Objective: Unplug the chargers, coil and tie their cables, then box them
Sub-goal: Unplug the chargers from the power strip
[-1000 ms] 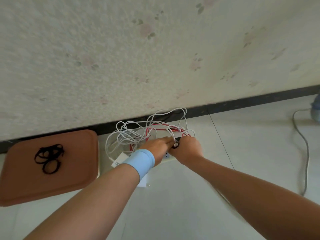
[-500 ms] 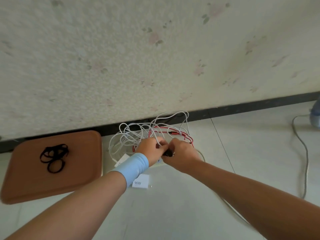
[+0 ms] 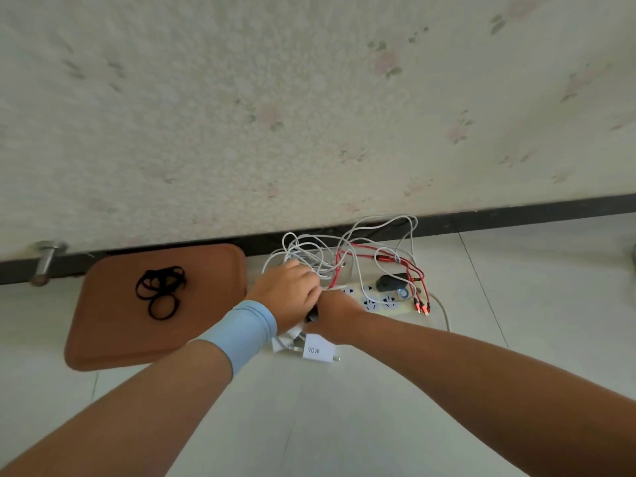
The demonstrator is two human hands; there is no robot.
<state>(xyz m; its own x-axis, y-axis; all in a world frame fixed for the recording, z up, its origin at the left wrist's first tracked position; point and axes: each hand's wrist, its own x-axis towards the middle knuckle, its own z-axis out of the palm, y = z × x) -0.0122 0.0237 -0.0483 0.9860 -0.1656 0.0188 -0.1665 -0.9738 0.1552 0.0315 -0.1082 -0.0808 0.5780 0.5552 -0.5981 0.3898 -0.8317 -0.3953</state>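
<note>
A white power strip (image 3: 382,300) lies on the floor by the wall, with a black charger (image 3: 388,282) plugged into it. A tangle of white cables (image 3: 309,251) and a red cable (image 3: 395,264) is heaped over and behind the strip. My left hand (image 3: 285,290), with a blue wristband, lies on the white cables at the strip's left end, fingers curled round them. My right hand (image 3: 332,313) touches it and pinches a small black plug (image 3: 311,316), mostly hidden between the hands. A white 90W charger (image 3: 318,351) lies loose on the floor just below them.
A brown tray (image 3: 113,332) with rounded corners lies left of the strip, with several black elastic bands (image 3: 160,290) on it. A metal door stop (image 3: 46,259) sticks out at the far left. A wallpapered wall with a dark skirting board (image 3: 516,215) runs close behind. Pale floor tiles extend in front.
Both hands moved left off the middle of the power strip, taking the small black plug with them. The strip's sockets and the plugged-in black charger are now uncovered.
</note>
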